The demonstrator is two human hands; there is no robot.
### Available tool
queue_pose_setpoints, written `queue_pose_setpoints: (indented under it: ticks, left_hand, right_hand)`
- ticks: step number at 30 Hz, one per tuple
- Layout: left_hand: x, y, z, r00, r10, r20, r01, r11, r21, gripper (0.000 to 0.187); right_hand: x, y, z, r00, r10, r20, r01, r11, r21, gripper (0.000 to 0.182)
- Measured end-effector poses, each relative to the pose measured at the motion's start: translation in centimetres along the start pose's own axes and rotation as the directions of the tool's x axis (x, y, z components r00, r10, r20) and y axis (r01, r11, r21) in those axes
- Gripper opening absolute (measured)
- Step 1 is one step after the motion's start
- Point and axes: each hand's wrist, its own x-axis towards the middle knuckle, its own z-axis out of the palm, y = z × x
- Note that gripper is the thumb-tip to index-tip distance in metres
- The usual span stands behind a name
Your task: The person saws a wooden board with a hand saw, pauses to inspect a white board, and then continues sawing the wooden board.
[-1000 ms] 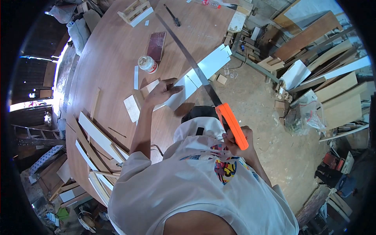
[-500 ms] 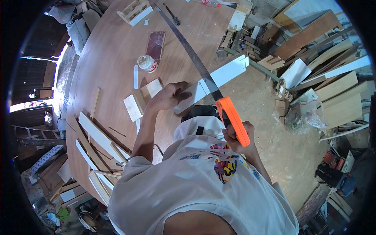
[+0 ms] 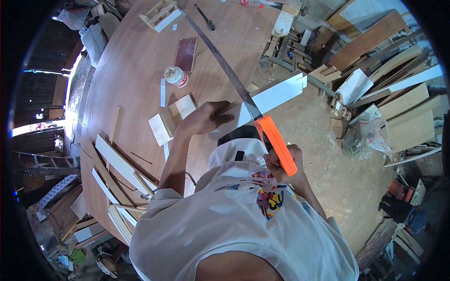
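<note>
My right hand [image 3: 286, 160] is closed around the orange handle of a handsaw [image 3: 277, 145]. The saw's long blade lies slantwise across a white-faced board [image 3: 276, 97] and reaches up over the table. With my left hand [image 3: 206, 119] I grip the near end of this board, fingers wrapped over it. The board sticks out past the table's edge, and short lines or cuts show near its far end. Just left of my left hand sits a small wooden block piece [image 3: 160, 129] with white faces.
On the brown table [image 3: 136, 84] stand a white-lidded jar [image 3: 176, 76], a dark red block [image 3: 186, 54] and a small wooden frame [image 3: 160, 14]. Several white and wooden strips [image 3: 123, 161] lie at its left. Boards [image 3: 405, 103] lean at the right beside a plastic bag [image 3: 368, 136].
The board has slid and turned, so its far end now sits farther right and slightly lower. The saw's blade tip has swung a little left. Both hands keep their grip.
</note>
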Motion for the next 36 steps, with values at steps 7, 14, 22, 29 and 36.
queue_pose_setpoints:
  ticks: [7, 14, 22, 29, 36]
  left_hand:
    - [-0.2, 0.9, -0.3, 0.998, -0.050, 0.032, 0.050, 0.999, -0.002, 0.038]
    - [0.1, 0.1, -0.1, 0.999, -0.047, 0.024, 0.047, 0.999, -0.013, 0.044]
    - [0.2, 0.8, -0.6, 0.997, -0.071, 0.013, 0.070, 0.997, 0.036, 0.044]
    - [0.5, -1.5, 0.3, 0.983, 0.109, -0.148, -0.116, 0.992, -0.041, 0.033]
    - [0.9, -3.4, 0.2, 0.990, 0.043, -0.135, -0.052, 0.997, -0.063, 0.034]
  right_hand:
    - [0.0, -0.1, 0.1, 1.000, 0.014, -0.016, -0.014, 1.000, 0.000, 0.037]
    - [0.2, -0.3, 0.2, 1.000, 0.006, -0.026, -0.006, 1.000, 0.008, 0.037]
    - [0.3, -0.4, 0.3, 0.998, 0.054, 0.010, -0.055, 0.996, 0.072, 0.035]
    - [0.1, -0.5, 0.5, 0.998, 0.062, -0.020, -0.062, 0.998, 0.024, 0.036]
    - [-0.6, 0.7, 0.1, 0.995, 0.070, 0.070, -0.072, 0.997, 0.027, 0.028]
